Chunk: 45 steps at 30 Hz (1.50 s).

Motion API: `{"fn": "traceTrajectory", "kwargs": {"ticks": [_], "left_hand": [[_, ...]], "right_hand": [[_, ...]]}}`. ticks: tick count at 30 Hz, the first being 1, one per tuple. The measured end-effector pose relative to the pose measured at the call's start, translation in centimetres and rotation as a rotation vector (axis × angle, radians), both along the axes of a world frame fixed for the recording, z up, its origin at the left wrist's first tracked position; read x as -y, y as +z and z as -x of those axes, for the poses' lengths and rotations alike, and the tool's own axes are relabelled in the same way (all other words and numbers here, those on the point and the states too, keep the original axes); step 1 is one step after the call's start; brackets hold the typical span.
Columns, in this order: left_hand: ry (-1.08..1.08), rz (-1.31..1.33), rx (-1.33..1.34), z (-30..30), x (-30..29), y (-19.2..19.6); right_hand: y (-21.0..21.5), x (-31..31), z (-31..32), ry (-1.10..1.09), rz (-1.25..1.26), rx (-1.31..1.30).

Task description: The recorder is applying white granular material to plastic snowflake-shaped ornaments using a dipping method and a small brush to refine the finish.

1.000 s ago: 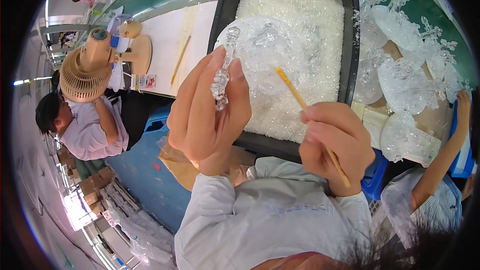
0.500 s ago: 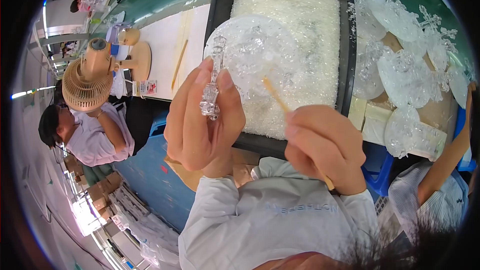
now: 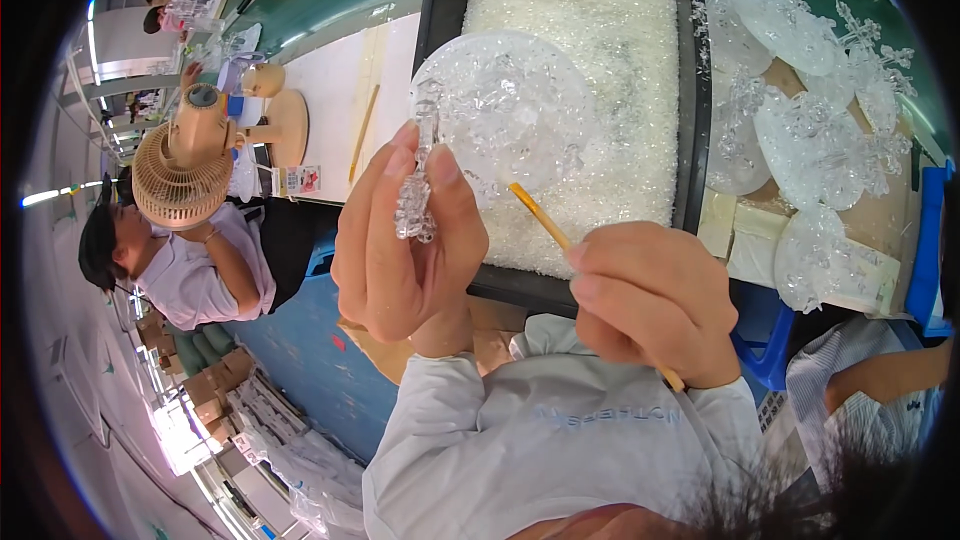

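Note:
My left hand (image 3: pixel 405 240) is closed on a clear, knobbly ornament piece (image 3: pixel 418 195), pinched upright between thumb and fingers. Right behind that piece is a round, clear disc (image 3: pixel 545 90) with small clear shapes on it, above the white granules (image 3: pixel 640 30); whether the disc and the piece are joined I cannot tell. Between the thumb and fingers of my right hand (image 3: pixel 655 295) is a thin wooden stick (image 3: pixel 548 220) with an amber tip. That tip points up and left, close to the disc's near edge and apart from my left fingers.
A black tray (image 3: pixel 695 155) holds the granules. More clear discs with upright figures (image 3: pixel 815 145) crowd the bench on the right. To the left are a tan fan (image 3: pixel 185 170), another stick (image 3: pixel 364 130) and a seated person (image 3: pixel 200 275). A co-worker's arm (image 3: pixel 885 380) shows at right.
The stick's tip has shifted slightly left and nearer to me, and the clear piece has tilted a little. At the right, the co-worker's forearm has dropped.

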<state>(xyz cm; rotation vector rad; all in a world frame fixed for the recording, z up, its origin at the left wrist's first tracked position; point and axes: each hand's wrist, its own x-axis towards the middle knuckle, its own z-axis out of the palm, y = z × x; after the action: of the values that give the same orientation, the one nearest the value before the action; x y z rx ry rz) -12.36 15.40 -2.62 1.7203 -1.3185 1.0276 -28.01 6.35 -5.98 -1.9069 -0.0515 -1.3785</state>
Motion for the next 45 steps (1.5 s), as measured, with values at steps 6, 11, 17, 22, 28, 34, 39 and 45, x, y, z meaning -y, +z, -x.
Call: {"fn": "traceTrajectory", "kwargs": {"ticks": [6,11,17,22,28,34,39,45], "left_hand": [[0.002,0.012,0.002,0.0,0.1,-0.4],[0.027,0.057,-0.096,0.1,-0.3,-0.8],[-0.022,0.204,-0.076,-0.2,0.3,-1.3],[0.038,0.140,-0.150,0.2,0.0,-1.2],[0.074,0.182,-0.198,0.1,0.5,-1.1],[0.083,0.186,-0.181,-0.3,0.4,-1.1],[0.081,0.211,-0.197,-0.2,0.6,-1.2],[0.074,0.220,-0.187,-0.5,0.4,-1.2]], "right_hand": [[-0.5,0.0,0.0,0.049,0.011,-0.043],[-0.1,0.1,0.2,0.032,0.030,-0.027],[0.0,0.2,0.0,0.030,0.042,0.008],[-0.6,0.0,-0.9,-0.002,0.077,0.114],[-0.8,-0.1,-0.9,0.007,0.070,0.119],[-0.2,-0.1,0.6,0.077,0.110,-0.056],[-0.2,0.0,0.2,-0.035,0.081,0.070],[-0.2,0.1,0.1,-0.054,0.126,0.071]]}}
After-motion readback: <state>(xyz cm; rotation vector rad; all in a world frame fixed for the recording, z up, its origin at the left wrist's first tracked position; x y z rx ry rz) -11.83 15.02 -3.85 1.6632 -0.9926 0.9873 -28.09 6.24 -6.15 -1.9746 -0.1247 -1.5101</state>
